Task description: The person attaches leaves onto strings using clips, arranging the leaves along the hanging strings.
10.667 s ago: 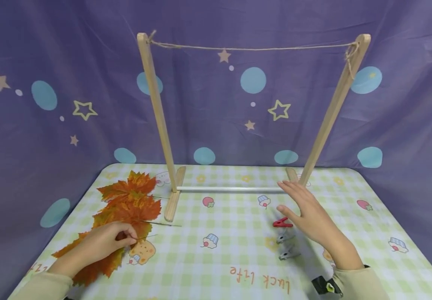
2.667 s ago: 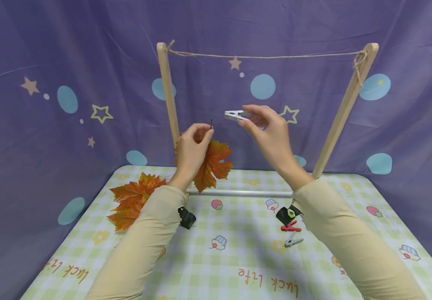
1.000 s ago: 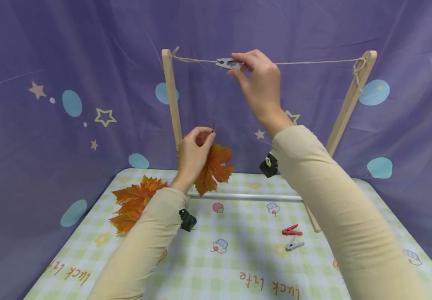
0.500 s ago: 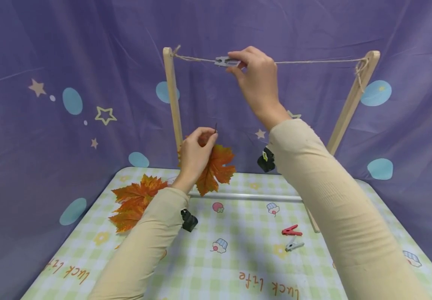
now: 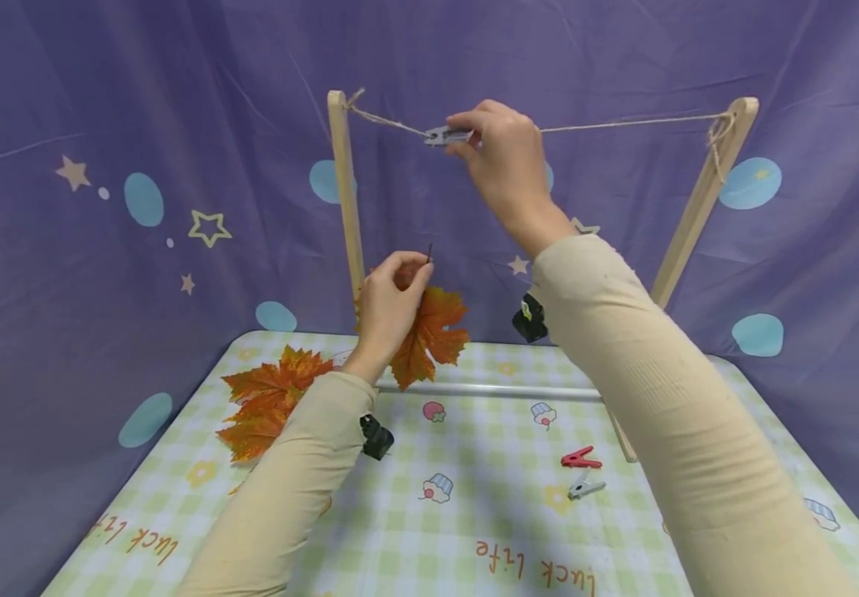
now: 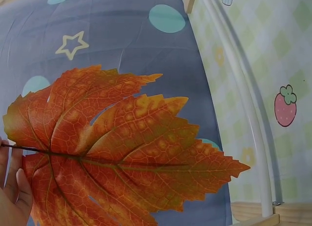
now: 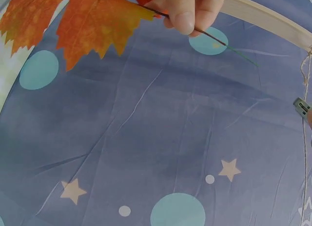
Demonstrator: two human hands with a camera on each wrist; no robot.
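My right hand (image 5: 504, 157) pinches a grey clothespin (image 5: 444, 137) between thumb and fingers, up at the twine (image 5: 623, 123). The clothespin's nose is right on the twine, which bends down there. Lower and to the left, my left hand (image 5: 392, 303) pinches the thin dark stem of an orange-red maple leaf (image 5: 431, 336), and the stem's tip sticks up above the fingers. The left wrist view shows this leaf (image 6: 131, 153) large, spread flat. In the right wrist view, the stem runs past the left hand's fingertips (image 7: 184, 21), and the clothespin (image 7: 301, 108) shows at the right edge.
The twine spans two wooden posts (image 5: 345, 191), joined low down by a white rod (image 5: 504, 390). More maple leaves (image 5: 273, 398) lie on the checked tablecloth (image 5: 400, 547) at left. A red clothespin (image 5: 581, 458) and another grey clothespin (image 5: 585, 487) lie at right.
My left hand has lifted a leaf off the table, and my right hand has picked up a grey clothespin and raised it to the twine. In the last half second the twine has dipped slightly.
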